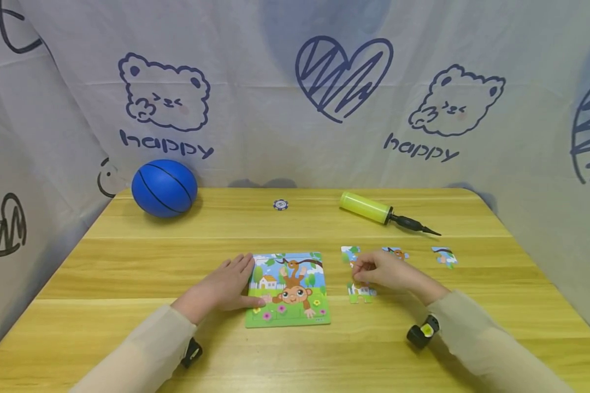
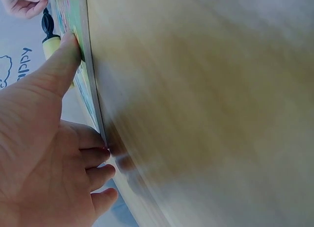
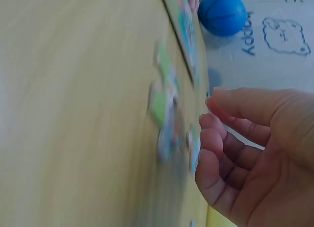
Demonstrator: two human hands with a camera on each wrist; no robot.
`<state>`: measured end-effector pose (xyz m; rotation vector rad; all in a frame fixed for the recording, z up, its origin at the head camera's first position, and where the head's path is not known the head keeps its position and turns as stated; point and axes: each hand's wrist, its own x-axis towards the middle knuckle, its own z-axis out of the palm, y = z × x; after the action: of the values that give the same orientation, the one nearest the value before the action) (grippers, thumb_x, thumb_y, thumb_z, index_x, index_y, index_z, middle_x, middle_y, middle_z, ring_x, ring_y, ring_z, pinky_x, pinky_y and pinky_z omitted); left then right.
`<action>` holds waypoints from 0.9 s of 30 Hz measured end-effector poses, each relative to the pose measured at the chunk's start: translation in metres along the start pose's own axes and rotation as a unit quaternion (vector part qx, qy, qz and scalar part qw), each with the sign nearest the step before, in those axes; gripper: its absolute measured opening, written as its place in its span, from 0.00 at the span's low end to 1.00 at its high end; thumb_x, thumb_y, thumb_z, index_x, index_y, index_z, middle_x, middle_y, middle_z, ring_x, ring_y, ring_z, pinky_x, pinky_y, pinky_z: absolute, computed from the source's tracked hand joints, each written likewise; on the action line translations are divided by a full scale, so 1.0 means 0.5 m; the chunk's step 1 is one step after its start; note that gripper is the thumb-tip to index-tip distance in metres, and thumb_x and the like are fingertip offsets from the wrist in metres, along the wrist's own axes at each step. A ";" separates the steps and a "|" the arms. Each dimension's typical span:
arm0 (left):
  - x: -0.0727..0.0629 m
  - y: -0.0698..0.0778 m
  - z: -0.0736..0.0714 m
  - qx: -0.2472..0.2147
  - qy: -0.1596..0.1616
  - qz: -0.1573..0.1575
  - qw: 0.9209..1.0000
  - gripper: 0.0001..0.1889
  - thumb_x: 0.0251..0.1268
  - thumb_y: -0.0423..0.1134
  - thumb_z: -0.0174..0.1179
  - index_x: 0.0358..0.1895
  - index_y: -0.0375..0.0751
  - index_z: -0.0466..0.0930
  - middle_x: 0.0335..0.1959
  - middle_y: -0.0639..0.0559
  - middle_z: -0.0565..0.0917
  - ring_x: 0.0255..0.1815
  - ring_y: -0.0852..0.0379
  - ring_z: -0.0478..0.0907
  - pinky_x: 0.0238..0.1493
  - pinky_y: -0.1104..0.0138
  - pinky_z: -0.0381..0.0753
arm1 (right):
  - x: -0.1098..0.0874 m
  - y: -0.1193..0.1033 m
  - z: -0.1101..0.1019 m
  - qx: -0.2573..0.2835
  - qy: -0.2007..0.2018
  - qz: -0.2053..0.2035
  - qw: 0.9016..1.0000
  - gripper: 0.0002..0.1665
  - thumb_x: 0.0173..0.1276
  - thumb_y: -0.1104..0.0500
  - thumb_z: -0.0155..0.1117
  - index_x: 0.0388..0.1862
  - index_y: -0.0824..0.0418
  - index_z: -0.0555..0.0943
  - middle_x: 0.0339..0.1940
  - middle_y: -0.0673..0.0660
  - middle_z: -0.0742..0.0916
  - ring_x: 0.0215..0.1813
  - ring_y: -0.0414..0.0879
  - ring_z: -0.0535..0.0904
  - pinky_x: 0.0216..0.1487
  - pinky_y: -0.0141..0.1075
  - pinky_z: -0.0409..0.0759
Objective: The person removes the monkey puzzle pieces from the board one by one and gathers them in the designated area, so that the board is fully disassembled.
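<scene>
Puzzle board (image 1: 285, 318) green and blue, monkey (image 1: 293, 281) brown; ball (image 1: 164, 189) blue, black-lined; pieces (image 1: 361, 293) seemingly green, white.

Left arm (image 1: 137, 349) and right arm (image 1: 491, 344), both in pale sleeves, slant inward from the lower corners of the head view as I work the rig from a distance. The left hand (image 1: 226, 286) lies palm down, fingers pointing ahead, thumb stretched sideways toward the right. My left wrist view shows its palm, with the thumb (image 2: 64, 63) straight and well apart from the gently bent fingers (image 2: 102, 175). The right hand (image 1: 388, 273) angles in from a bare wrist (image 1: 430, 292), fingers curled. On my right wrist view, its thumb (image 3: 255, 107) reaches past the folded middle, ring and little fingers (image 3: 208, 170).
</scene>
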<state>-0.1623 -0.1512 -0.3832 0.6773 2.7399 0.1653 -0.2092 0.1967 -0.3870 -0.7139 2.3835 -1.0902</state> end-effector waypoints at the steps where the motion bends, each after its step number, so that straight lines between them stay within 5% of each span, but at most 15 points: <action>1: 0.001 -0.001 0.001 0.001 0.001 0.001 1.000 0.49 0.59 0.63 0.53 0.69 0.25 0.47 0.70 0.32 0.47 0.70 0.38 0.43 0.68 0.50 0.45 | 0.004 -0.007 0.004 -0.004 0.000 0.000 1.000 0.06 0.66 0.61 0.59 0.35 0.63 0.80 0.29 0.55 0.82 0.30 0.46 0.73 0.28 0.34 0.74; 13: 0.003 -0.001 0.001 0.001 -0.002 -0.005 1.000 0.49 0.59 0.63 0.53 0.69 0.25 0.48 0.70 0.32 0.47 0.70 0.38 0.43 0.68 0.51 0.45 | 0.072 -0.079 0.072 -0.047 -0.021 -0.062 0.997 0.04 0.64 0.62 0.62 0.36 0.61 0.80 0.25 0.50 0.79 0.25 0.41 0.70 0.26 0.32 0.71; 27: 0.001 0.003 -0.005 -0.010 -0.002 -0.006 1.000 0.49 0.59 0.63 0.54 0.69 0.24 0.48 0.70 0.32 0.48 0.70 0.38 0.44 0.68 0.51 0.46 | 0.129 -0.124 0.127 -0.086 -0.050 -0.071 0.993 0.19 0.61 0.59 0.66 0.51 0.60 0.77 0.28 0.49 0.78 0.28 0.40 0.71 0.29 0.32 0.72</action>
<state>-0.1632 -0.1498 -0.3807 0.6540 2.7340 0.1863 -0.2064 0.0870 -0.3873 -0.9872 2.3899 -0.8881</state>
